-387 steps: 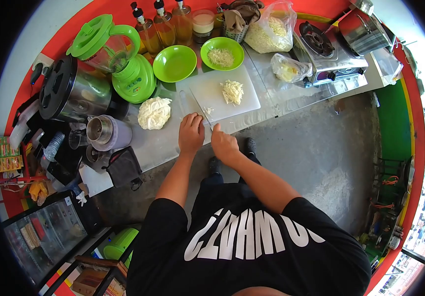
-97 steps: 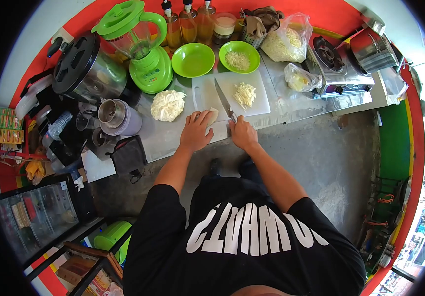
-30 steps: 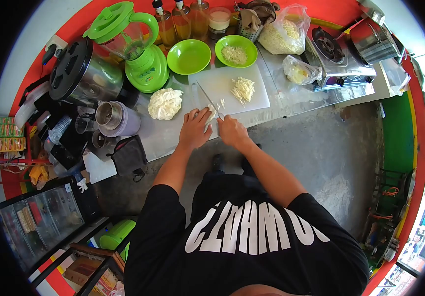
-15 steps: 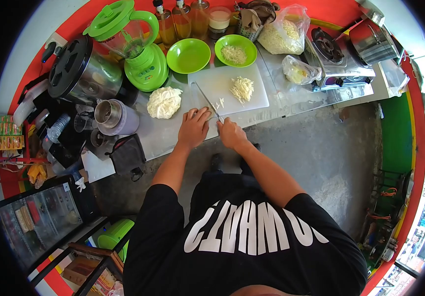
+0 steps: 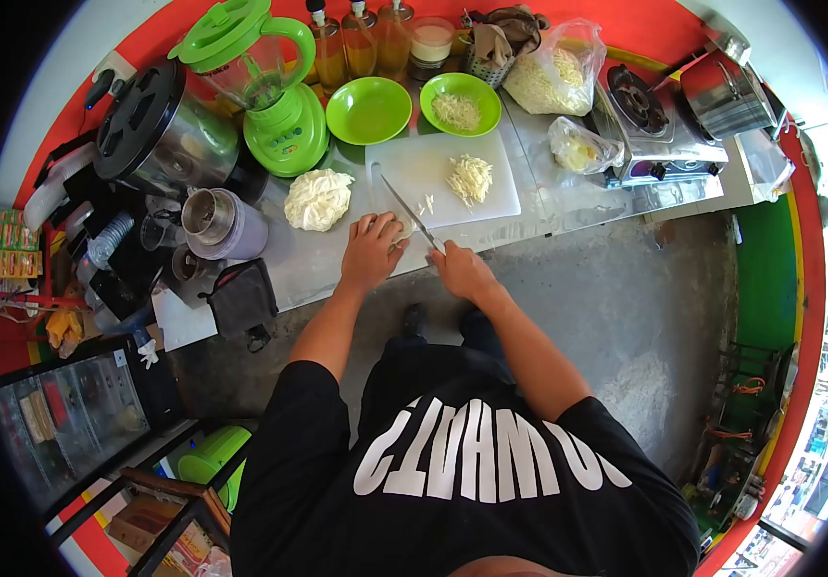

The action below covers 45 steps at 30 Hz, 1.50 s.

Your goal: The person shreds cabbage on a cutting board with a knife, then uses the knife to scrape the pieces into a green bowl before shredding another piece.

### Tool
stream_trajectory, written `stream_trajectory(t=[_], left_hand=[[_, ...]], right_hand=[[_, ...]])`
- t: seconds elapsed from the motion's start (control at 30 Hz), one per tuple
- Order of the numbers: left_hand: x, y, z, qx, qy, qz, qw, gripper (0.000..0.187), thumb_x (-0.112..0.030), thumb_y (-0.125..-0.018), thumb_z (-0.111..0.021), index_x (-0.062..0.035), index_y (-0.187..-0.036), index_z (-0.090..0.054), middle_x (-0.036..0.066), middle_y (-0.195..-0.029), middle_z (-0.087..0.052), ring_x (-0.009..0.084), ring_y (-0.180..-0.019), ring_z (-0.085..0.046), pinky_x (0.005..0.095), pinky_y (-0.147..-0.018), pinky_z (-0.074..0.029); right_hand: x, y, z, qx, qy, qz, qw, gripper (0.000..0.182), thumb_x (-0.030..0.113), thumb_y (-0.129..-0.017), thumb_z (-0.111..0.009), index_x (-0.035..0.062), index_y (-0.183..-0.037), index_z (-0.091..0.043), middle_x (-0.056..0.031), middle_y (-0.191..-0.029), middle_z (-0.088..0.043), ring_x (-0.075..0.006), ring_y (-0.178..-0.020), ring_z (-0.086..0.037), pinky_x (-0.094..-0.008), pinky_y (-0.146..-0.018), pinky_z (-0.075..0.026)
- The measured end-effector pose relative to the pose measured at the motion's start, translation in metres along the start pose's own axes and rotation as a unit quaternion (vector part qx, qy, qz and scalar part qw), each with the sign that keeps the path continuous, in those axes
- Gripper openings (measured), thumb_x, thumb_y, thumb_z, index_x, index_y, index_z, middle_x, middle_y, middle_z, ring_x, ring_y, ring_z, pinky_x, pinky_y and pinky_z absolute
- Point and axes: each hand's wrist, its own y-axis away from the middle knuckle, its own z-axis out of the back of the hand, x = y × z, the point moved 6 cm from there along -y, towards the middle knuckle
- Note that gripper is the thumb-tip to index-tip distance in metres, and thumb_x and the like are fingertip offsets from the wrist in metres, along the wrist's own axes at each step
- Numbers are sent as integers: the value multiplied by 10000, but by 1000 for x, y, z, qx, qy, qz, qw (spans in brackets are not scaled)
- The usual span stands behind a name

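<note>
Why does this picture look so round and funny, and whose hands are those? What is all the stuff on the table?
The picture comes from a small camera worn on a person's head, looking down, so everything bends into a circle. The two bare hands belong to that person; there is no machine. The right hand has its grip shut on a long silver kitchen knife. The left hand presses down a pale piece of cabbage at the edge of the white plastic cutting board. A heap of pale shreds lies on the board. Beside it sit a pale cabbage chunk, an empty green bowl, a green bowl with shreds and a green blender.
</note>
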Motion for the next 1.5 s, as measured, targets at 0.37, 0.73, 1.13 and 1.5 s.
stream_trajectory(t=[0.37, 0.73, 1.13, 1.5], left_hand=[[1, 2, -4, -21, -17, -13, 1000, 253, -164, -909, -676, -112, -1155, -652, 11, -1260, -603, 265, -1165, -521, 437, -999, -403], [-3, 4, 6, -74, -68, 9, 995, 276, -161, -856, -725, -181, -1130, -701, -31, -1180, -633, 243, -1093, -522, 418, -959, -383], [1, -41, -12, -101, -10, 48, 994, 170, -110, -871, -704, -140, -1038, -689, -15, -1073, -664, 239, -1063, -566, 417, -937, -394], [-9, -35, -16, -134, 61, 64, 987, 105, -56, -884, -672, -74, -987, -661, 52, -1046, -664, 298, -1013, -603, 413, -879, -473]], right_hand=[[6, 16, 16, -59, 67, 36, 995, 358, 365, -1039, -512, 10, -1077, -533, -308, -856, -693, -512, -846, -681, -594, -770, -538], [19, 23, 28, -118, 104, 62, 986, 337, 365, -1040, -507, 31, -1032, -547, -267, -766, -696, -489, -733, -690, -572, -692, -552], [-24, 26, 17, -131, 98, 15, 986, 330, 365, -1046, -501, 38, -1023, -537, -264, -777, -696, -487, -743, -682, -592, -684, -532], [-14, 24, 20, -146, 51, 8, 988, 324, 356, -1054, -491, 34, -1027, -508, -271, -764, -684, -500, -739, -669, -604, -680, -523]])
